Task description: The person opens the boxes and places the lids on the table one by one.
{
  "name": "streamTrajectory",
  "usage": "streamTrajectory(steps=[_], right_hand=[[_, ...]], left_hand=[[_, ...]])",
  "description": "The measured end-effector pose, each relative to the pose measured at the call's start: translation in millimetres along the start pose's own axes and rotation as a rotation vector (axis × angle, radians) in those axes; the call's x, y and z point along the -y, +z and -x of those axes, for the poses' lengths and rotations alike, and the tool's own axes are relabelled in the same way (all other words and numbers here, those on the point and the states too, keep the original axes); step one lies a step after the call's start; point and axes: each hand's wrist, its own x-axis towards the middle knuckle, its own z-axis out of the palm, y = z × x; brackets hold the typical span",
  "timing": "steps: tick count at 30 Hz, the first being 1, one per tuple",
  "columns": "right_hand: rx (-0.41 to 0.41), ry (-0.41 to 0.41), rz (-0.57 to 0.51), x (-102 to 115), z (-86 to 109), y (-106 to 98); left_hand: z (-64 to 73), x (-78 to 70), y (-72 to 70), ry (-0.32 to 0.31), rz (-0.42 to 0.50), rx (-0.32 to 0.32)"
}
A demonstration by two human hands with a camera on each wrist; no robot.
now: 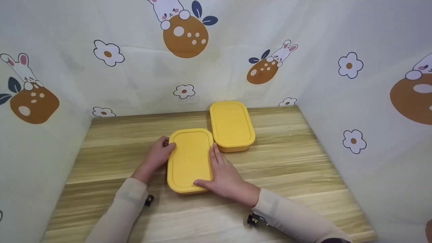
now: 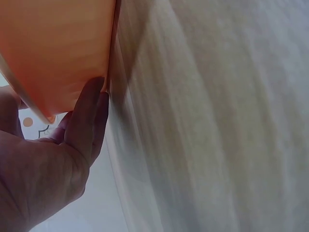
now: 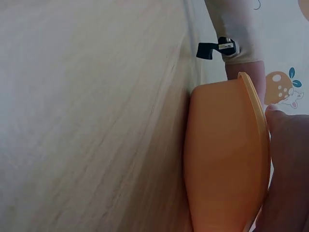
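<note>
A yellow lidded food container point(image 1: 190, 160) sits on the wooden table between both hands. At its far left side, my left hand point(image 1: 158, 155) grips it, thumb at the lid's edge and fingers against the side wall, as the left wrist view shows from below point(image 2: 72, 140). My right hand point(image 1: 226, 175) rests along the right edge with fingers straight, its thumb spread onto the lid near the front right corner. The right wrist view shows the container's wall point(image 3: 224, 154) and the hand point(image 3: 289, 169) over the rim. The lid lies level on the container.
A second yellow lidded container point(image 1: 233, 123) stands behind and to the right, close to the first one's far right corner. Fabric walls point(image 1: 216, 74) printed with rabbits and flowers enclose the wood-grain table point(image 1: 287, 162) at the back and sides.
</note>
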Motion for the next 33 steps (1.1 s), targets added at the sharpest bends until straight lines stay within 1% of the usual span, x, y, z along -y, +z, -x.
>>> streamTrajectory(steps=[6,11,18,24,27,33], right_hand=[[0.016,0.002,0.073,3.0,0.1,-1.9],[0.028,0.011,0.106,3.4,0.6,-1.9],[0.036,0.029,0.111,3.5,0.0,-0.9],[0.051,0.034,0.172,5.1,-0.2,-3.2],[0.048,0.030,0.190,5.4,-1.0,-3.9],[0.039,0.022,0.201,4.5,-1.9,-2.2]], left_hand=[[-0.4,0.6,-0.9,0.004,-0.016,0.007],[-0.3,2.3,-1.7,0.007,-0.025,0.014],[-1.6,3.8,-0.5,0.011,0.032,0.030],[-0.3,3.4,-1.6,0.012,0.042,0.035],[-0.6,2.8,-2.0,0.010,0.041,0.036],[-1.4,4.2,-2.9,0.010,0.006,0.041]])
